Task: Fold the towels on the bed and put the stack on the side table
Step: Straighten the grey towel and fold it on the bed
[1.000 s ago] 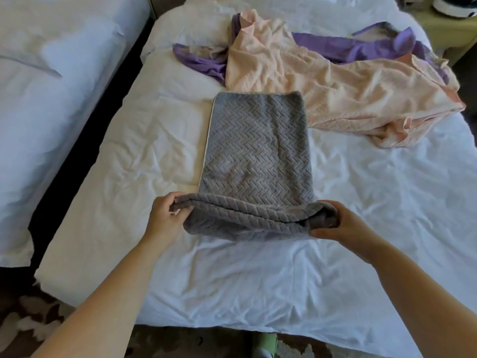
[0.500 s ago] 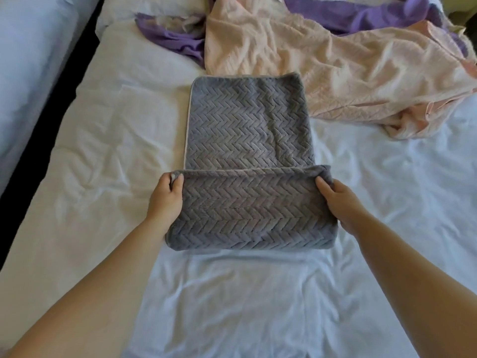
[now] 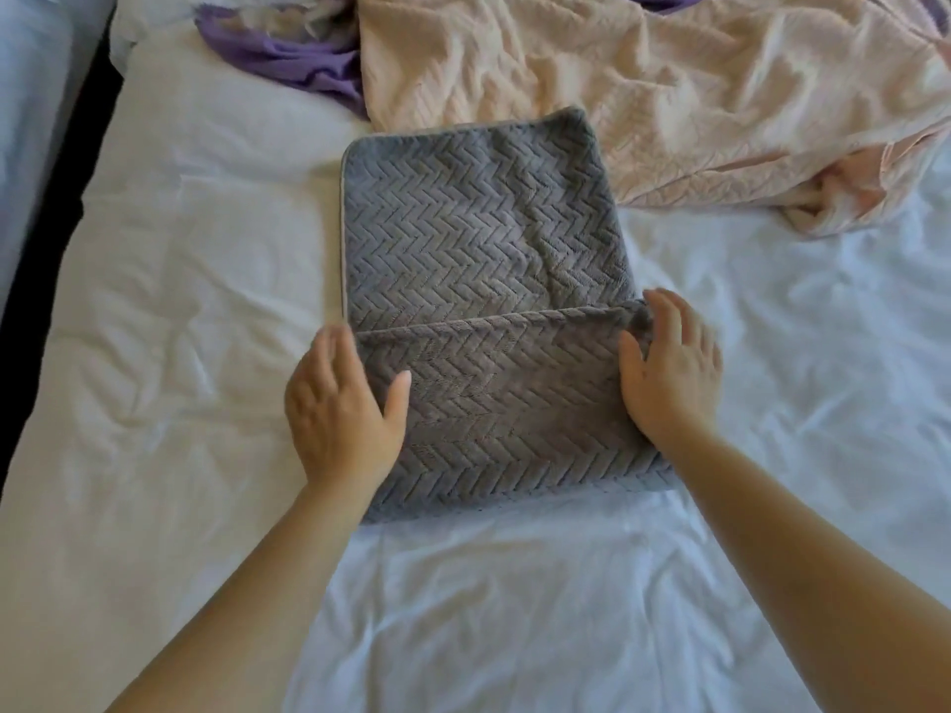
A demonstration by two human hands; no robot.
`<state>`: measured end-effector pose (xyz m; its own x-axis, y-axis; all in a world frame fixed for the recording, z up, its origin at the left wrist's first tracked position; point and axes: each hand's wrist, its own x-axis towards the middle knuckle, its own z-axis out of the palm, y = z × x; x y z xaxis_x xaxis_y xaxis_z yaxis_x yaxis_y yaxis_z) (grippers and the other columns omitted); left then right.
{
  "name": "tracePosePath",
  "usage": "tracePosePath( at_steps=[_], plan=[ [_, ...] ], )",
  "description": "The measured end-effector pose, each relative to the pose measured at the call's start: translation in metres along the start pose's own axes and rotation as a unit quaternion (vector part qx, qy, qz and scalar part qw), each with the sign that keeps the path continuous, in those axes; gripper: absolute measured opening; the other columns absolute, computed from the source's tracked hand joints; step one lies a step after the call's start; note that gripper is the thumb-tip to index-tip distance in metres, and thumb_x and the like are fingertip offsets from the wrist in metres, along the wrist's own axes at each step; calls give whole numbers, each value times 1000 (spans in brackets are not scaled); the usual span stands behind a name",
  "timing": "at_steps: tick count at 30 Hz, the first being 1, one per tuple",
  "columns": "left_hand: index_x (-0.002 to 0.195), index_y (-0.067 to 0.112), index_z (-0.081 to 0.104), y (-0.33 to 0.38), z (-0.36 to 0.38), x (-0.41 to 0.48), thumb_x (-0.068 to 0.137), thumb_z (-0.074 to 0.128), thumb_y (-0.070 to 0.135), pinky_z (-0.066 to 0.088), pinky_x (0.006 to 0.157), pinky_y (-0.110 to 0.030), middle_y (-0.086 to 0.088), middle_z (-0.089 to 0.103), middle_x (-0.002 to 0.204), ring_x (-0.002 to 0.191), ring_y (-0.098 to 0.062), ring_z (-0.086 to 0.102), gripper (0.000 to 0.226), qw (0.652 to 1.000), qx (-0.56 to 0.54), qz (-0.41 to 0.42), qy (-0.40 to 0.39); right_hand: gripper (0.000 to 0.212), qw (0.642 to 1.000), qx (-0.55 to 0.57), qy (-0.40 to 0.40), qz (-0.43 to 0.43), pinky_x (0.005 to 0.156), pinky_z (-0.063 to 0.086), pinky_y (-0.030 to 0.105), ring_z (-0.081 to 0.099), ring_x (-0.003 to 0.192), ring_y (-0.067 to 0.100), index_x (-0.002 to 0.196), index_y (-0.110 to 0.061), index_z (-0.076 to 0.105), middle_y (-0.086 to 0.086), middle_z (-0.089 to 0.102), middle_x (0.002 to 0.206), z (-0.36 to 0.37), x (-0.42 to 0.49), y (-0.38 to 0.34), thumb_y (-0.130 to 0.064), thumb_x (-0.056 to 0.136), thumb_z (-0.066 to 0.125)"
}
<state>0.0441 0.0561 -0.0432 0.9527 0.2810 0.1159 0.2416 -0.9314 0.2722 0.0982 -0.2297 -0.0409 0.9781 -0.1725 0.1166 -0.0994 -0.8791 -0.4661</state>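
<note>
A grey towel (image 3: 483, 239) with a zigzag weave lies on the white bed (image 3: 180, 326), its near third folded up over the rest. My left hand (image 3: 342, 403) lies flat on the fold's left edge, fingers straight, thumb on the cloth. My right hand (image 3: 669, 367) rests flat on the fold's right edge with fingers spread. A crumpled peach towel (image 3: 643, 95) lies behind the grey one, touching its far edge. A purple towel (image 3: 288, 59) sits bunched at the far left, partly under the peach one.
A dark gap (image 3: 51, 223) runs along the left side between this bed and a second white bed (image 3: 25, 95). Rumpled white sheet spreads to the left, right and near side of the grey towel.
Both hands let go of the lifted near edge after laying it down over the towel. They now lie flat on the fold instead of pinching its corners.
</note>
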Motion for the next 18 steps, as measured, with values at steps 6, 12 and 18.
tracePosePath(
  at_steps=[6, 12, 18],
  plan=[
    [150, 44, 6, 36, 29, -11, 90, 5, 68, -8, 117, -49, 9, -2, 161, 149, -19, -3, 65, 957, 95, 196, -189, 55, 942, -173, -215, -193, 118, -11, 42, -21, 144, 12, 145, -53, -5, -11, -13, 159, 28, -25, -10, -64, 92, 1],
    [146, 42, -13, -2, 35, -8, 84, -4, 77, -8, 118, -48, 8, -13, 160, 148, -21, -11, 72, 970, 146, 80, -178, 67, 944, -232, -215, -92, 117, -15, 41, -23, 144, 12, 146, -43, -14, -9, -18, 158, 24, 5, 27, -71, 86, -9],
    [151, 39, 3, 23, 31, 0, 92, 5, 66, -7, 118, -45, 8, -6, 161, 148, -18, -8, 65, 972, 73, 176, -135, 66, 931, -175, -203, -247, 116, -15, 33, -21, 144, 8, 151, -36, -4, -14, -13, 158, 31, -3, -3, -66, 92, -1]
  ],
)
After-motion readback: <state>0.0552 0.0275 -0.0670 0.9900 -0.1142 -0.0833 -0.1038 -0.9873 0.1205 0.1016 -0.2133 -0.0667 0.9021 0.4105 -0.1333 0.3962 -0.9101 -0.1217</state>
